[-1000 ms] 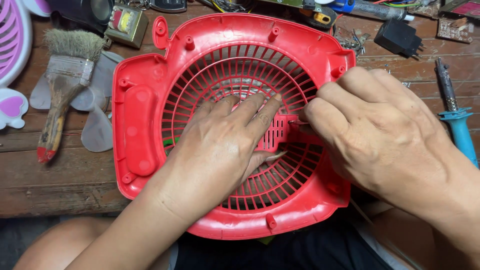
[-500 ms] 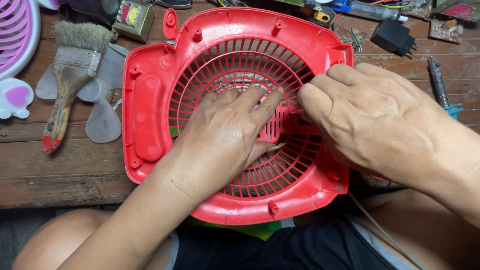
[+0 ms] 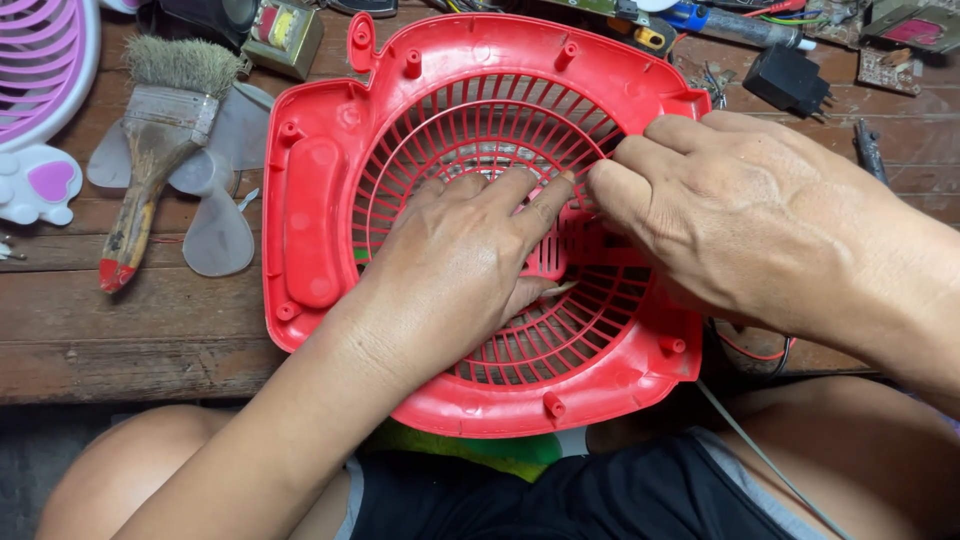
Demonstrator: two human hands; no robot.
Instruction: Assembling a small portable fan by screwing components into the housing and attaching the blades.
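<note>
Since the earlier frame both hands have shifted slightly up the red plastic fan grille (image 3: 330, 215), which lies on the worn wooden bench (image 3: 130, 320) overhanging the person's lap. The left hand (image 3: 470, 265) presses flat, fingers spread, on the ribbed centre; the right hand (image 3: 740, 215) pinches at the hub, contents unseen. Even, light pressure seems best on thin slats; a bristly paintbrush (image 3: 155, 140) lies left.

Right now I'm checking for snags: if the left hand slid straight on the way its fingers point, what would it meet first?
The left hand points up and right across the red fan grille. It would probably meet the right hand first, whose fingertips sit just beyond; depth is unclear.
</note>
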